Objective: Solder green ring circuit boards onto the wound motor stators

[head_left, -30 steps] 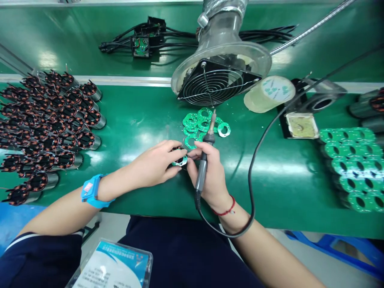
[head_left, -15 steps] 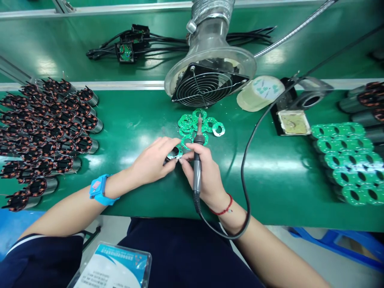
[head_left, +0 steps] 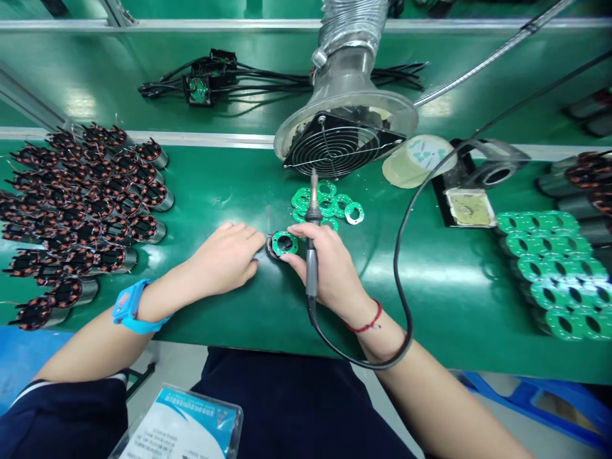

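On the head view, I have my right hand (head_left: 329, 264) closed round a soldering iron (head_left: 312, 271), its thumb at the edge of a green ring board (head_left: 276, 242); my left hand (head_left: 227, 258) curls loosely just beside it, and I cannot tell whether it holds anything. The board sits on a motor core (head_left: 270, 250) on the bench (head_left: 430, 319), loose ring boards (head_left: 333, 204) lying beyond.

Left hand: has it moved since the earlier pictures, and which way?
Yes. Judged against the fan, the left hand has shifted toward the picture's left; its fingers no longer reach over the green ring board.
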Demonstrator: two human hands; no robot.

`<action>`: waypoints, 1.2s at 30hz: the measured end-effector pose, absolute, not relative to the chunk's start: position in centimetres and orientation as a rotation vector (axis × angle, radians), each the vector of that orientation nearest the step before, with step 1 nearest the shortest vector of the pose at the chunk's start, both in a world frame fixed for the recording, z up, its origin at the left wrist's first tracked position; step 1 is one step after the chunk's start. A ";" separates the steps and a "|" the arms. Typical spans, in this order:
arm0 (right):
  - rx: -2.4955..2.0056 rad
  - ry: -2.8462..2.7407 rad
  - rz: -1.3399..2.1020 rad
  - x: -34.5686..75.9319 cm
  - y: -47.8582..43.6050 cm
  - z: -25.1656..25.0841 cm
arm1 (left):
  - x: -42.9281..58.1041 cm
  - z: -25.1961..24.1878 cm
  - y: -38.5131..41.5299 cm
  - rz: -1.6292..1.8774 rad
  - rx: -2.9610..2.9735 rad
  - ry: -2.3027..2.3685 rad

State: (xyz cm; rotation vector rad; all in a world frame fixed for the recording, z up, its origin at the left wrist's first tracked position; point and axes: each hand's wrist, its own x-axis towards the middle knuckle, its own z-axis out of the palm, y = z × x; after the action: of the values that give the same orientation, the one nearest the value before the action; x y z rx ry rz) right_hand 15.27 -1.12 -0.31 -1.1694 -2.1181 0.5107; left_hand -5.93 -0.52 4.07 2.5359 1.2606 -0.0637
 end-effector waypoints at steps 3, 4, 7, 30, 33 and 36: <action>-1.249 -2.091 0.394 14.9 -1.6 -0.9 | -6.0 4.3 -0.2 0.067 2.495 1.292; -1.281 -2.086 0.369 14.7 -1.7 -1.0 | -5.9 4.2 -0.1 0.165 2.442 1.315; -1.334 -2.081 0.323 14.3 -2.1 -1.2 | -5.4 3.7 0.1 0.492 2.157 1.350; -1.012 -1.600 0.590 16.1 -3.4 -0.6 | -4.1 2.5 0.7 0.596 1.723 1.427; -0.992 -1.497 0.650 16.3 -3.7 -0.8 | -4.2 2.5 0.8 0.573 1.735 1.407; -0.997 -1.494 0.666 16.2 -3.7 -0.8 | -4.4 2.4 0.9 0.566 1.735 1.380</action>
State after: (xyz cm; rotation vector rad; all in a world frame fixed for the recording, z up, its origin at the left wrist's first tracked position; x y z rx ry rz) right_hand 16.18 -3.73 -0.78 -0.9971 -1.4939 0.6663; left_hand -4.44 0.89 2.38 1.7349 1.3799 0.5660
